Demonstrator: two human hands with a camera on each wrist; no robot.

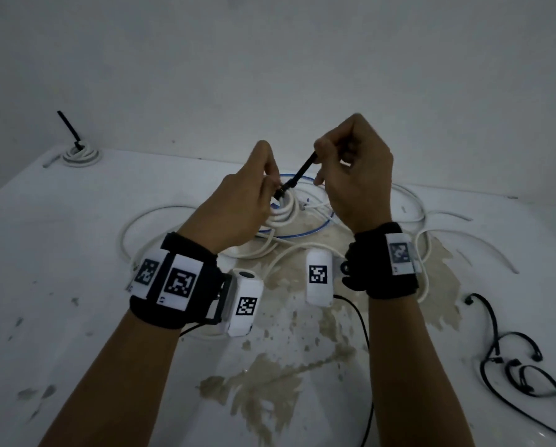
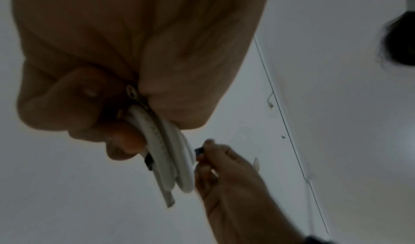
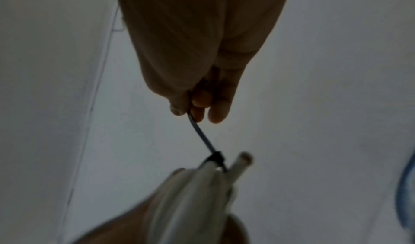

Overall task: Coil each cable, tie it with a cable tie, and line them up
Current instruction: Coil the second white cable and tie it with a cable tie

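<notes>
My left hand (image 1: 257, 188) grips a white coiled cable (image 1: 283, 211) raised above the table; the left wrist view shows the same coil (image 2: 172, 152) held between thumb and fingers. A black cable tie (image 1: 297, 175) is looped round the coil. My right hand (image 1: 328, 166) pinches the tie's tail between thumb and fingers and holds it taut, up and to the right. In the right wrist view the tie (image 3: 202, 137) runs from my fingertips down to its head on the coil (image 3: 202, 185). A tied white coil (image 1: 80, 155) with a black tie tail sticking up lies at the far left.
Loose white cables (image 1: 160, 214) and a blue cable (image 1: 305, 233) sprawl across the white, stained table (image 1: 76, 317) under my hands. Several spare black cable ties (image 1: 512, 359) lie at the right front. A grey wall rises behind the table.
</notes>
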